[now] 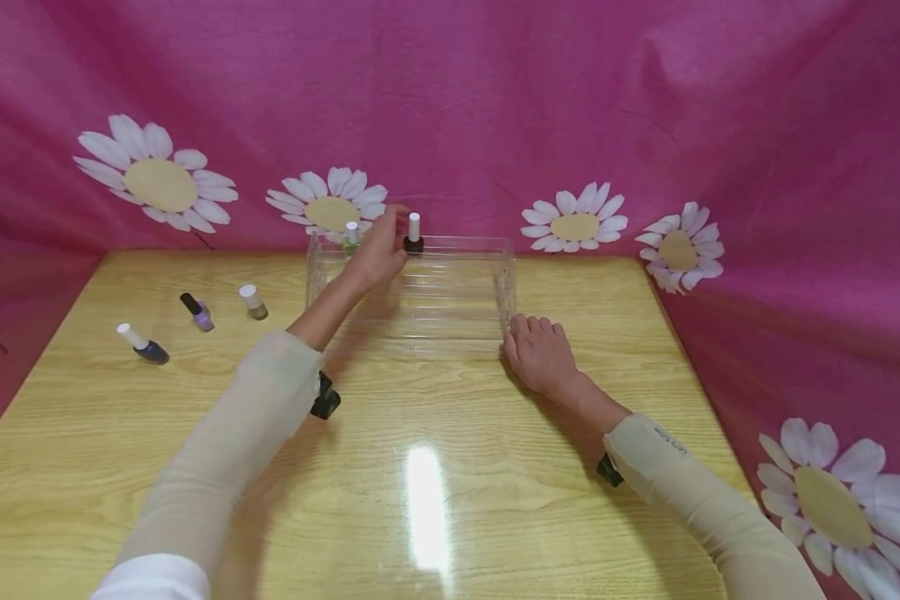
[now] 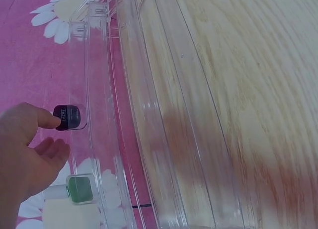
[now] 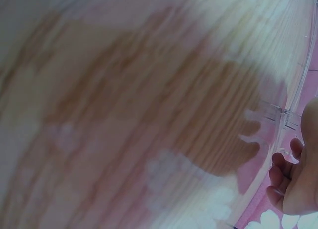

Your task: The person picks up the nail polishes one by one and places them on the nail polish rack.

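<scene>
A dark glass bottle with a white cap (image 1: 414, 244) stands atop a clear plastic rack (image 1: 507, 283). The left hand (image 1: 377, 250) touches it; I can't tell if it pinches. The right hand (image 1: 542, 354) rests loosely beside the rack. The bottle looks light but slippery; hold its cap.

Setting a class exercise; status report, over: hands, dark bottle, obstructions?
Left hand at dark bottle, grip unclear. Right hand by clear rack, right end. Dark bottle upright, rack's far edge. Possible obstruction: green bottle near left hand.

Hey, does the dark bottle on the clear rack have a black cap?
No, the dark bottle on the clear rack has a white cap.
</scene>
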`<state>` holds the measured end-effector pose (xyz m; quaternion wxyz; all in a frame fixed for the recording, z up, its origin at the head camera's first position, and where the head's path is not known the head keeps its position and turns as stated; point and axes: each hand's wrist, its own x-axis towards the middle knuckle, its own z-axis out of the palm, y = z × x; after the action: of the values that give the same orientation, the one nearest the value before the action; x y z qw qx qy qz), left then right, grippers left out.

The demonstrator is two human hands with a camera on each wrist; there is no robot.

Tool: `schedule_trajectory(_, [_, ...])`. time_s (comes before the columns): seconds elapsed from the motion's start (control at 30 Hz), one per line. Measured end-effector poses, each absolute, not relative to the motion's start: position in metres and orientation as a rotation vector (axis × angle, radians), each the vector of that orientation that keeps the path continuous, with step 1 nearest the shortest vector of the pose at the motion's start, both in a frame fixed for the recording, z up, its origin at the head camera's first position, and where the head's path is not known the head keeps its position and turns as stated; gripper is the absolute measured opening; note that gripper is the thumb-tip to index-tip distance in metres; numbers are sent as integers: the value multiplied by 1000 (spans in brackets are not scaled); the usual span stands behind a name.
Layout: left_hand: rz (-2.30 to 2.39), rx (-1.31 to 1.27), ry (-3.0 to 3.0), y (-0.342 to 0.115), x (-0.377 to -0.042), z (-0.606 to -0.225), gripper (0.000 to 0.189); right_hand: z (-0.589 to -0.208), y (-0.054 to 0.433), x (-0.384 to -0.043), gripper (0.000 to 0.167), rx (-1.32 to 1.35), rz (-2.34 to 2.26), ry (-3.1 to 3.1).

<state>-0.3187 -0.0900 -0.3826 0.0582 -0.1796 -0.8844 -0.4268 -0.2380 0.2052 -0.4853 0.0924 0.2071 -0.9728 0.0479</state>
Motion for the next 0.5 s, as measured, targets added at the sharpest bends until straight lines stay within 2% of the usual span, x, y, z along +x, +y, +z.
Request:
schedule_trajectory(0.33, [-1218,-613,-2675,-102,-302,-374,65,-484,204,-238,29,591,152,-2919])
schedule_trajectory(0.5, [-1282,-638,-2577,-114,-288,-365,59,-483,202,-238,31,577,144,-2929])
